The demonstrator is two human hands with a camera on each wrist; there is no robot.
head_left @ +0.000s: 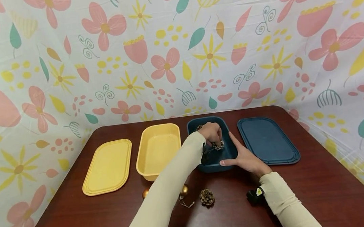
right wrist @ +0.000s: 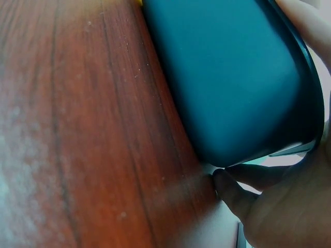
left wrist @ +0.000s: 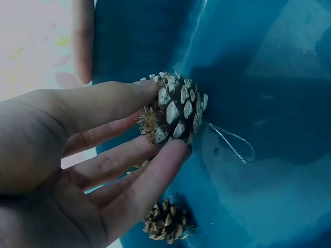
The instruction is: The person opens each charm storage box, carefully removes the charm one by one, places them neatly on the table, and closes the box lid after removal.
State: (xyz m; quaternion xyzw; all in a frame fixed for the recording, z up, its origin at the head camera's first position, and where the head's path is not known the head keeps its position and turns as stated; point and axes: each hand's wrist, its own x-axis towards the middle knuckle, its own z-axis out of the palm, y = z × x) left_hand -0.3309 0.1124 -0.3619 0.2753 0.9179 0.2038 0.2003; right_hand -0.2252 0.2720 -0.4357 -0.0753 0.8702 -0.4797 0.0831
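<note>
Inside the blue plastic container (head_left: 219, 167), my left hand (head_left: 211, 132) pinches a white-tipped pine cone (left wrist: 178, 108) between thumb and fingertips. A silvery string loop (left wrist: 235, 144) trails from that cone over the container floor. Below the fingers in the left wrist view lies a second, brown pine cone (left wrist: 166, 221). My right hand (head_left: 246, 158) holds the container at its near right corner, thumb over the front rim and fingers along the right side. In the right wrist view its fingertips (right wrist: 232, 191) sit low against the container's corner.
A yellow container (head_left: 141, 152) stands left of the blue one, with a yellow lid (head_left: 108, 167) farther left. To the right lies a blue lid (head_left: 268, 140). Nearer the front are a pine cone (head_left: 207, 197), a gold bauble (head_left: 184, 189) and an orange bauble (head_left: 145, 193), partly behind the left sleeve.
</note>
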